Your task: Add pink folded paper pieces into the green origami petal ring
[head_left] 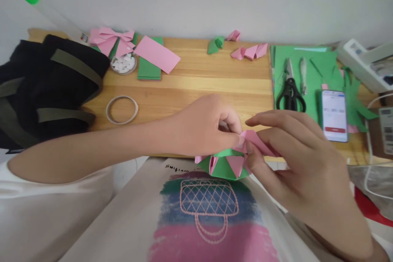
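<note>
Left hand (205, 127): fingers curled, thumb and forefinger closed in a narrow pinch at the top of a pink-and-green folded paper piece (225, 168). Right hand (302, 159): thumb and a bent finger close on a pink flap at the right side of the same piece; the forefinger is extended and the remaining fingers are loosely bent. The 2 hands meet at the piece, which sits at the near edge of the wooden table (190, 86), in front of the shirt (132, 217). Its underside is hidden.

Table, left side: a black bundle (73, 59) with grey-green bands; a roll of tape (123, 122) lying flat; a round tub (123, 64) of white bits; a pink bow-shaped paper (112, 37) beside the tub; a pink sheet (158, 54) lying across a green stack (149, 71).

Table, far middle: 1 green folded piece (215, 45) and, to its right, small pink folded pieces (250, 52).

Table, right side: green sheets (282, 55) bearing black-handled scissors (290, 88) and a slim white tool (303, 73); a lit phone (334, 114), its text unreadable.

Room: a white power strip (362, 65) at far right, a brown box (383, 131) nearer, and a pale wall (196, 0) behind the table.
</note>
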The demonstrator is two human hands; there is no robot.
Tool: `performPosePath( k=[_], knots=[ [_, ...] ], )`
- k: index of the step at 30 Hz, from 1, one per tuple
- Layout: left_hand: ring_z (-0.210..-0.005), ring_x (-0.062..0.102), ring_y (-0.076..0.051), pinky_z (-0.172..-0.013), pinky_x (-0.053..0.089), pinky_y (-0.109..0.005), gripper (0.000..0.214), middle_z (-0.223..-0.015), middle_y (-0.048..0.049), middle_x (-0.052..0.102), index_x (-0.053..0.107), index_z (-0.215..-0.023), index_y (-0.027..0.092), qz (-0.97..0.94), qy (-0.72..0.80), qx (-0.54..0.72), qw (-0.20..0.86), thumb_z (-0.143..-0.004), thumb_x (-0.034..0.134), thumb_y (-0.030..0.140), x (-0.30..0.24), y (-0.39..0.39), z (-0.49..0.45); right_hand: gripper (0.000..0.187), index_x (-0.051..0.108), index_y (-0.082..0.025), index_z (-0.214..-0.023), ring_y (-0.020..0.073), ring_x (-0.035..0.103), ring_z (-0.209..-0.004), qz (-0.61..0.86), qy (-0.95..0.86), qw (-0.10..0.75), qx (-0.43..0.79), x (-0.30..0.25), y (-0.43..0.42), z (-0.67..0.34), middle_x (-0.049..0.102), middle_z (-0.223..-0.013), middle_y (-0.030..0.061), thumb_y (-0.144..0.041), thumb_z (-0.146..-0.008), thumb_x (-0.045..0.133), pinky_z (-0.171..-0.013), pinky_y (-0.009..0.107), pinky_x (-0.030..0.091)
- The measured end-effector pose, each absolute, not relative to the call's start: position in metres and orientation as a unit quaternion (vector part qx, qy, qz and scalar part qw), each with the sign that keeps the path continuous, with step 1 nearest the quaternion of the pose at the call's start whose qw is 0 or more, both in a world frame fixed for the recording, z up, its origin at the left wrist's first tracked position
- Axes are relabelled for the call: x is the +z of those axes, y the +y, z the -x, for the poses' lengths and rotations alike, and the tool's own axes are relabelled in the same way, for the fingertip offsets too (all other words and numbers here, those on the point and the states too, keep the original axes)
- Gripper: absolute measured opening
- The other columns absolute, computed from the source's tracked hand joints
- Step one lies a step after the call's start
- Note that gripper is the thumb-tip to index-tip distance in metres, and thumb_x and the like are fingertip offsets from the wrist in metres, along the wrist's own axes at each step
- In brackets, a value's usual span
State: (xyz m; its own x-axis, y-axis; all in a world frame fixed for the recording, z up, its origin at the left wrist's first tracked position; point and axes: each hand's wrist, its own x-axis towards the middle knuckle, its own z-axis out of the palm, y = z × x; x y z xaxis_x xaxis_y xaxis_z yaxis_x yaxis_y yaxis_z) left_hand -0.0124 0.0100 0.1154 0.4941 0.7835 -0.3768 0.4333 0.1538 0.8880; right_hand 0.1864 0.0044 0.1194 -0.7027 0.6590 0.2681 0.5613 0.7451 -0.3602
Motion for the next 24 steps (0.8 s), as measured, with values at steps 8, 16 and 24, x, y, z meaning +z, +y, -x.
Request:
performPosePath(
  k=[8, 16, 24],
  knots=[
    [-0.054, 0.059, -0.010, -0.049, 0.041, -0.019, 0.020, -0.057, 0.0018, 0.061, 0.067, -0.069, 0.016, -0.632, 0.456, 0.139, 0.612, -0.083, 0.056, 0.024, 0.118, 0.012, 0.012, 0.009, 0.054, -0.020, -0.079, 0.0278, 0.062, -0.096, 0.341, -0.910, 0.210, 0.110, 0.119, 0.003, -0.187, 0.068, -0.097, 0.0103, -0.018, -0.084, 0.061, -0.078, 0.042, 0.047],
    [-0.048, 0.039, -0.007, -0.044, 0.024, -0.022, 0.024, -0.050, 0.0043, 0.044, 0.052, -0.055, 0.015, -0.699, 0.475, 0.117, 0.522, -0.078, 0.057, 0.016, 0.127, 0.010, 0.009, 0.012, 0.053, -0.019, -0.075, 0.0281, 0.063, -0.094, 0.340, -0.908, 0.220, 0.105, 0.118, 0.004, -0.185, 0.069, -0.095, 0.0107, -0.018, -0.082, 0.063, -0.077, 0.043, 0.047],
    [-0.052, 0.044, -0.007, -0.050, 0.031, -0.021, 0.017, -0.056, 0.0037, 0.052, 0.062, -0.064, 0.015, -0.747, 0.420, 0.140, 0.496, -0.080, 0.062, 0.021, 0.136, 0.031, 0.028, 0.042, 0.056, -0.021, -0.118, 0.0258, 0.062, -0.105, 0.327, -0.891, 0.238, 0.207, 0.129, 0.021, -0.199, 0.065, -0.112, 0.0106, -0.036, -0.082, 0.070, -0.085, 0.040, 0.052]
  ],
)
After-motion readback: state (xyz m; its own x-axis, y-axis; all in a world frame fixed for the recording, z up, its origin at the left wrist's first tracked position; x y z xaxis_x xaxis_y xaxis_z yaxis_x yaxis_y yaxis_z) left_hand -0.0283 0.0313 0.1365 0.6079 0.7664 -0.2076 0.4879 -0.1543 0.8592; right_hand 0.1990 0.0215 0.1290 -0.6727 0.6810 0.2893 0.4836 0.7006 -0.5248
